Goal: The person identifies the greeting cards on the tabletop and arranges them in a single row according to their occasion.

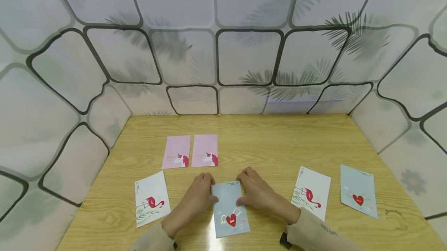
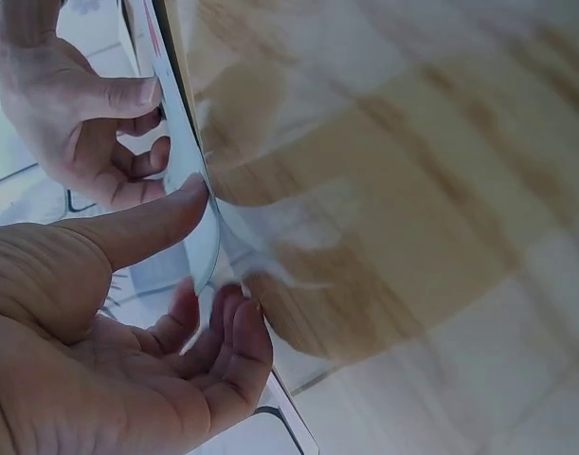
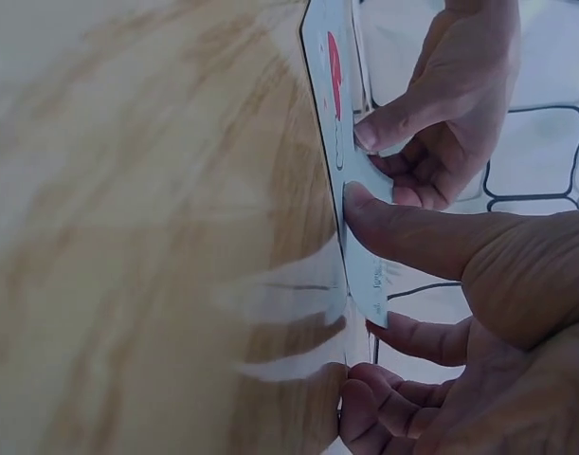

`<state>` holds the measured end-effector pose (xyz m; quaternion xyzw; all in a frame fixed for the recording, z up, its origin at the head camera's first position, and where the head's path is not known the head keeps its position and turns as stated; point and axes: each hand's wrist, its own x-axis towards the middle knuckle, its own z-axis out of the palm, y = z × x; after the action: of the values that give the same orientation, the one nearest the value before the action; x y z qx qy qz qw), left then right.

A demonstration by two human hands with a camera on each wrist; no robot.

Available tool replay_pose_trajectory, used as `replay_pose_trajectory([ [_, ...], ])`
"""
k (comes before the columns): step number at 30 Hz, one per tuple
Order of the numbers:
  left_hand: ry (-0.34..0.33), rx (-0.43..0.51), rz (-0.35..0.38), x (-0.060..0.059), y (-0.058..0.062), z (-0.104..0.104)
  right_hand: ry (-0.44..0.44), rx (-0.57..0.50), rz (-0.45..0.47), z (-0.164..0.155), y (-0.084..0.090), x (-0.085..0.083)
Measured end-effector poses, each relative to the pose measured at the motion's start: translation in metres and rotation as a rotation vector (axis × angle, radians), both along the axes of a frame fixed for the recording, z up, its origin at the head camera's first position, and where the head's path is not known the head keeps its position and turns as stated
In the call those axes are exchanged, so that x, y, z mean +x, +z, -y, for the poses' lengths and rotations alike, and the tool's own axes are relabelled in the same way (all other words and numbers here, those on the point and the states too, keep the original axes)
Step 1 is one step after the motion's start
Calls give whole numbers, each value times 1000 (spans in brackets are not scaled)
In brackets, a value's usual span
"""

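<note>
A light blue card (image 1: 228, 198) with a winged red heart lies at the middle front of the table. My left hand (image 1: 200, 193) grips its far left corner, thumb on top. At the far right corner my right hand (image 1: 257, 191) does likewise. Both wrist views show the far end of the card bent up slightly between thumbs and fingers. In the left wrist view the left thumb (image 2: 166, 223) presses on the card's face; in the right wrist view so does the right thumb (image 3: 412, 227). The undersides of the fingertips are partly hidden.
Two pink unicorn cards (image 1: 204, 148) lie side by side at the back left. A white flamingo card (image 1: 150, 189) is left of my hands, another flamingo card (image 1: 316, 181) to the right. Farther right lies a second blue heart card (image 1: 357, 183). Patterned curtains (image 1: 249, 57) surround the wooden table (image 1: 265, 138).
</note>
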<state>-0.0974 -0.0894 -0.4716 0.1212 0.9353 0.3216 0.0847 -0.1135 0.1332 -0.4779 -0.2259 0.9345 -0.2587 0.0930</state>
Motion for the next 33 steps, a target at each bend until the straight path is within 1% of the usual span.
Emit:
replay_pose_trajectory([
  [6, 14, 38, 41, 0, 0, 0, -9, -43, 19, 1, 1, 3],
  [11, 23, 79, 9, 1, 0, 2, -1, -100, 44, 1, 2, 4],
  [13, 20, 90, 2, 1, 0, 2, 2, -111, 37, 0, 2, 4],
  [18, 32, 116, 18, 3, 1, 2, 10, -145, -4, -3, -1, 5],
  [23, 45, 150, 14, 4, 3, 3, 1, -226, -23, -7, -1, 5],
  [26, 54, 181, -2, 5, 5, 4, -15, -276, -17, -9, 1, 4],
  [29, 69, 220, -21, 5, 11, 5, -23, -322, -24, -11, 4, 4],
  [33, 90, 273, -52, 4, 20, 5, -34, -372, -57, -15, 11, 3],
])
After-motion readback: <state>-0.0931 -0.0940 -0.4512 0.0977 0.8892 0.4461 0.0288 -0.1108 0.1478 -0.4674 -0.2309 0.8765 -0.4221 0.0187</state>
